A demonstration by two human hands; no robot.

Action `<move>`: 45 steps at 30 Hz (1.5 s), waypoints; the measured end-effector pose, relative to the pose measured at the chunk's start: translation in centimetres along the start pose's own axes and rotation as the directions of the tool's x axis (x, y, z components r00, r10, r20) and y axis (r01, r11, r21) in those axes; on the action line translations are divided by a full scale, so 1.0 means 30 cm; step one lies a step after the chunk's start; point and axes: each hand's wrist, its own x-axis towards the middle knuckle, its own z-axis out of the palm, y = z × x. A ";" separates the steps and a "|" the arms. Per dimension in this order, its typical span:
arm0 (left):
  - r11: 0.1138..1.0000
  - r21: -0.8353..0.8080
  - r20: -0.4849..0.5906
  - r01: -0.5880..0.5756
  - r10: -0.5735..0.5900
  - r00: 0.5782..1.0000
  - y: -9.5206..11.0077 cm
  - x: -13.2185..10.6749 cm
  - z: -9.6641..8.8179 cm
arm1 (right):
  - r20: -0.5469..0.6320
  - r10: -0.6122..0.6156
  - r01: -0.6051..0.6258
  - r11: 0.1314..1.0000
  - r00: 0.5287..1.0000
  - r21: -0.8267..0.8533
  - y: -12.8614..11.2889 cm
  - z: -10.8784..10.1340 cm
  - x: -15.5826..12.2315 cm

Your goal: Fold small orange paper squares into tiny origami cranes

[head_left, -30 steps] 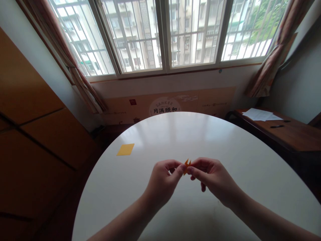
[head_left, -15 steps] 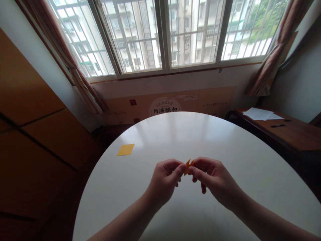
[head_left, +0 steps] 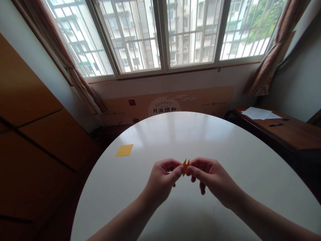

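Observation:
A small piece of folded orange paper (head_left: 185,166) is held above the white table, two pointed tips sticking up from it. My left hand (head_left: 166,175) pinches its left side between thumb and forefinger. On the other side, the thumb and forefinger of my right hand (head_left: 208,177) grip its right edge, while the lower fingers hang loosely curled. The fingertips cover part of the folds. A flat square of yellow paper (head_left: 124,150) lies on the table, off to the left of both hands.
The round white table (head_left: 190,134) fills the space before me. At right stands a brown wooden desk (head_left: 298,132) with white paper sheets (head_left: 259,113) on it. A wooden cabinet (head_left: 37,144) is at left, and barred windows (head_left: 137,36) are behind.
The folded paper has turned slightly, so its two upper tips now stand more upright and side by side. Both hands keep their pinch; the view has shifted a little.

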 end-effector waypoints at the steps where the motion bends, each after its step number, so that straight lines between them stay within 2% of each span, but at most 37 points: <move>1: 1.000 -0.002 -0.021 -0.005 0.005 1.000 0.001 0.000 0.000 | 0.002 -0.003 0.003 1.000 1.000 0.000 0.003 0.000 0.001; 5: 1.000 -0.002 -0.065 -0.006 0.005 0.998 0.000 0.000 0.004 | -0.009 -0.029 0.029 0.999 1.000 -0.028 0.019 0.005 0.005; 13: 0.999 0.030 -0.025 -0.014 0.015 1.000 -0.011 -0.007 0.011 | -0.010 -0.020 0.021 0.999 1.000 0.029 0.014 0.008 0.009; 21: 0.997 0.071 -0.017 -0.008 0.009 1.000 -0.002 -0.006 0.010 | 0.008 -0.051 0.051 0.996 0.999 -0.073 0.023 0.015 0.003; 25: 0.994 0.095 -0.016 -0.049 0.051 0.999 -0.002 -0.006 0.011 | 0.009 -0.060 0.060 0.995 0.998 -0.082 0.023 0.013 0.005; 28: 0.996 0.086 -0.013 -0.026 0.027 1.000 -0.007 -0.004 0.013 | -0.008 -0.059 0.058 0.994 0.998 -0.091 0.020 0.008 0.008; 31: 0.998 0.067 0.011 0.004 -0.005 1.000 -0.012 -0.002 0.016 | -0.020 -0.037 0.036 0.997 0.999 -0.066 0.014 0.006 0.009; 36: 0.997 0.080 0.050 -0.018 0.014 0.999 -0.014 -0.004 0.015 | -0.005 0.012 -0.012 0.999 1.000 0.033 0.001 0.015 0.009; 45: 0.993 0.110 -0.012 -0.036 0.037 0.999 -0.005 -0.002 0.004 | 0.018 -0.009 0.007 0.997 1.000 0.079 0.013 0.006 0.015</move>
